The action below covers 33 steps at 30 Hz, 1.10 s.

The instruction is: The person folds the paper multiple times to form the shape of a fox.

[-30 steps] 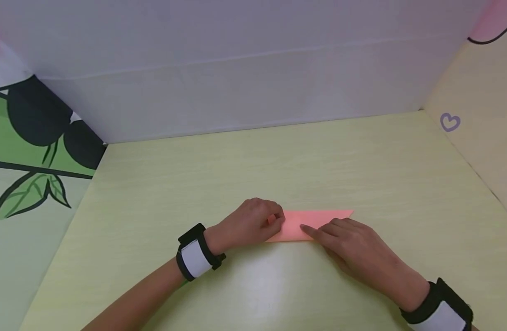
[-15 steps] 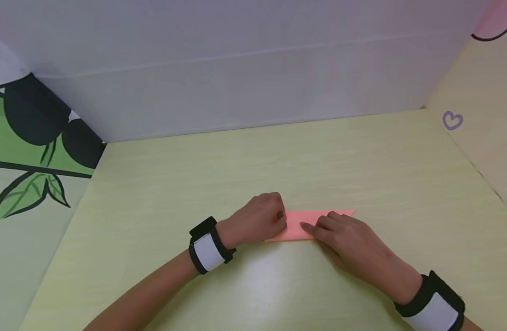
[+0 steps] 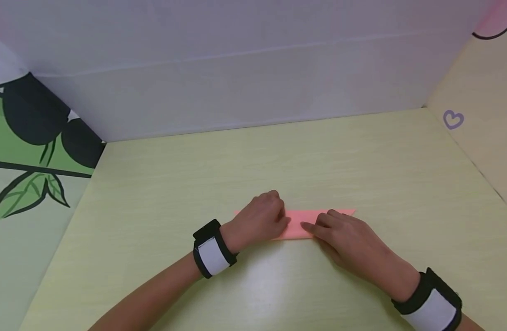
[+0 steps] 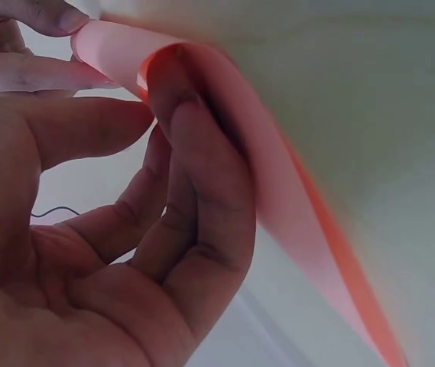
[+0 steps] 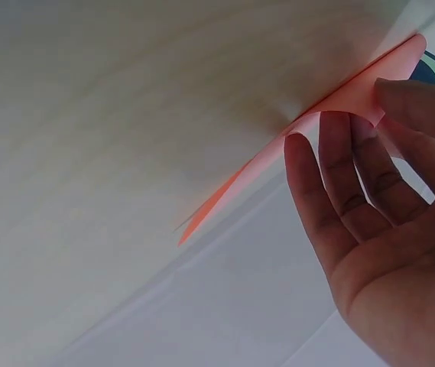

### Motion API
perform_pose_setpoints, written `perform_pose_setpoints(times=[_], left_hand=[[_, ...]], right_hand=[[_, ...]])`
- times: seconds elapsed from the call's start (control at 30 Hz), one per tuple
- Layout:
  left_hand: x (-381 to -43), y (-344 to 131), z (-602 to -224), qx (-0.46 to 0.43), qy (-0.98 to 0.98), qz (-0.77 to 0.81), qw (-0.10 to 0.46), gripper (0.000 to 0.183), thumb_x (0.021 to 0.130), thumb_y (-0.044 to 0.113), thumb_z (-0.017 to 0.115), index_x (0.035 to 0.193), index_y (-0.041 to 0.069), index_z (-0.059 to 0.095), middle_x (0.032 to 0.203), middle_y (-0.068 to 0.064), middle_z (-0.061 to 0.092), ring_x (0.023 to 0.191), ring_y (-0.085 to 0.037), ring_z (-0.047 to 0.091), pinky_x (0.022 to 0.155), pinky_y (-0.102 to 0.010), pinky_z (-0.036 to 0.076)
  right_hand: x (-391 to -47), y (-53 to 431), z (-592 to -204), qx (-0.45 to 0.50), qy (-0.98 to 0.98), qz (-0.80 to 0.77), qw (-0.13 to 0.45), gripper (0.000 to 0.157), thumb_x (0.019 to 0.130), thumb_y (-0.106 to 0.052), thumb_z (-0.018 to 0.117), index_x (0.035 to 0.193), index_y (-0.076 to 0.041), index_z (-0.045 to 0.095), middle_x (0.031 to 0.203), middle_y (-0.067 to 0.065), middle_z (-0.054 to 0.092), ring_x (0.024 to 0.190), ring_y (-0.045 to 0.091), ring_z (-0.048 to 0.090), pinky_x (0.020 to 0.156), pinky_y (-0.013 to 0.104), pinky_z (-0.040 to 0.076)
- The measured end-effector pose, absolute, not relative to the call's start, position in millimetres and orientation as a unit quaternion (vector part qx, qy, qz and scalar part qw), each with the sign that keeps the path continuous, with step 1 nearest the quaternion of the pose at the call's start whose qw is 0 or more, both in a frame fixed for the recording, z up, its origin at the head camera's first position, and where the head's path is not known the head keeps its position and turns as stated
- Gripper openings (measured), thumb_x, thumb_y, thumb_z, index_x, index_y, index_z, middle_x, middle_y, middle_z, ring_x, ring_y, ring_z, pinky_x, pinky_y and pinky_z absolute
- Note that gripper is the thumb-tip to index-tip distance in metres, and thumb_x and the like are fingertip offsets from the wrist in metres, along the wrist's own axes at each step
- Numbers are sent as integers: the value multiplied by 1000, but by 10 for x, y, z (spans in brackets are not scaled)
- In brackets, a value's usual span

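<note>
Head view: a pale wood-look counter (image 3: 257,165) spreads out below a pale wall (image 3: 245,82). A strip of folded pink paper (image 3: 296,216) lies on it, roughly midway between the counter's left and right edges and well apart from the far edge, its long sides running nearly parallel to that edge. The left forearm slants in from the lower left, and the left hand (image 3: 259,218) rests knuckles up over the paper's left part, fingers bent tightly inward, thumb on the strip. The right arm enters at the lower right corner; the right hand (image 3: 353,236) lies over the paper's right part, back upward, index finger stretched left across the strip, just beside the left thumb. A pointed corner of paper shows beyond its knuckles. Each wrist wears a black band with a white panel.

Left wrist view: the left palm faces the camera, its fingers curled, with thumb and index finger pinching the paper where it bends into a curl with a darker orange inside. At upper left, the right hand grasps the paper's other part between finger and thumb.

Right wrist view: the right hand grips the curved paper, thumb against one side, the other fingers bent up to its edge. Orange shows along the far, narrowing end.
</note>
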State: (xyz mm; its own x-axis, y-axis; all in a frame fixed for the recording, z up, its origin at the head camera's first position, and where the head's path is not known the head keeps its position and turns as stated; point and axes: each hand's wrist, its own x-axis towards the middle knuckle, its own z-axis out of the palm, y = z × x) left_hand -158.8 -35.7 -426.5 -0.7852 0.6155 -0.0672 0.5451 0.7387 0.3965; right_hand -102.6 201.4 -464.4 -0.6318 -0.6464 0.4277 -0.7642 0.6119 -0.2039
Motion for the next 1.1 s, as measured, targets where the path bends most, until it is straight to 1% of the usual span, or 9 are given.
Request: perform_pose_setpoints(times=[0.1,0.27,0.37,0.53,0.73,0.83,0.93,1.0,1.1], left_hand=[[-1585,-346,-4273,309,931,172,91,38,92,6,63,56,12,51,67,-1,45,59,-14,40,49,-23,32],[-1579,-347,-4285,294,935,171,98,27,95,11,66,68,10,63,73,1,51,65,-14,49,55,-24,42],[-1577,-345,-4294,290,937,166,99,24,96,13,66,71,9,65,74,1,51,66,-14,50,56,-25,44],[-1571,-339,-4299,289,939,161,90,25,96,13,66,71,10,64,74,1,51,66,-14,49,55,-25,44],[-1557,-315,-4310,287,943,151,77,24,96,14,67,72,10,64,75,0,50,63,-14,48,54,-25,43],[-1536,-305,-4316,284,947,138,61,25,95,14,67,71,10,62,74,0,48,56,-15,47,49,-25,40],[-1512,-303,-4323,283,951,120,40,28,94,14,66,67,12,58,72,1,45,49,-15,43,44,-25,35],[-1503,-307,-4331,283,952,112,27,30,93,14,66,66,13,55,71,1,44,47,-15,40,42,-25,32],[-1500,-320,-4343,284,952,110,16,30,92,14,67,66,14,54,70,1,44,46,-14,39,42,-24,31]], right_hand=[[-1023,2017,-4648,399,-883,190,161,39,81,-5,85,118,-10,78,86,-5,61,76,11,52,59,20,44],[-1026,2018,-4649,396,-884,189,160,39,81,-5,84,119,-10,77,84,-5,60,76,11,51,57,19,43],[-1027,2019,-4649,392,-888,187,154,38,82,-6,83,119,-10,77,85,-5,60,76,11,52,58,20,44],[-1034,2019,-4646,385,-893,182,145,37,83,-8,83,120,-11,77,86,-4,60,77,12,53,60,21,45],[-1039,2015,-4641,383,-894,186,141,35,83,-7,83,118,-11,77,85,-4,59,76,11,52,59,21,44],[-1041,2013,-4640,383,-893,189,140,35,83,-7,83,118,-10,77,85,-4,59,76,11,51,59,20,44],[-1043,2009,-4639,382,-894,190,138,34,84,-7,82,117,-10,78,85,-4,58,76,11,51,59,20,44],[-1043,2008,-4637,382,-894,191,136,34,84,-7,82,117,-10,78,85,-4,58,75,11,50,59,20,43],[-1041,2006,-4631,382,-894,191,133,34,84,-7,81,118,-10,77,85,-4,58,75,11,49,59,20,42]])
